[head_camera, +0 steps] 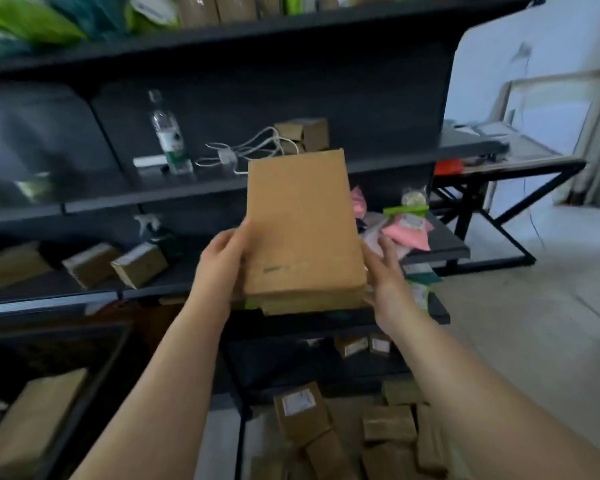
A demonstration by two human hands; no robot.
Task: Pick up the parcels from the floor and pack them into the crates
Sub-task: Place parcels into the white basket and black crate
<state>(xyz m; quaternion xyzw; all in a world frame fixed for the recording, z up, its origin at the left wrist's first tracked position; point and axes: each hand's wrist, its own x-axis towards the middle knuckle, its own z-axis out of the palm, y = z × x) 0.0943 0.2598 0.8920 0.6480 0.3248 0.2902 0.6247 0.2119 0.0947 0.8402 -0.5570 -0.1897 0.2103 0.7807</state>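
Note:
A flat brown cardboard parcel (300, 230) is held up at chest height in front of the dark shelving. My left hand (222, 261) grips its lower left edge, thumb on the top face. My right hand (383, 271) holds the lower right side, fingers spread along the edge. Several more brown parcels (354, 431) lie in a heap on the floor below. A black crate (97, 372) at the lower left has a brown parcel (39, 410) lying inside it.
Dark metal shelves (187, 188) carry small boxes (84, 265), a water bottle (168, 140), white cables and pink and green bags (409, 226). A black-framed table (506, 168) stands at the right, with bare grey floor (533, 323) in front of it.

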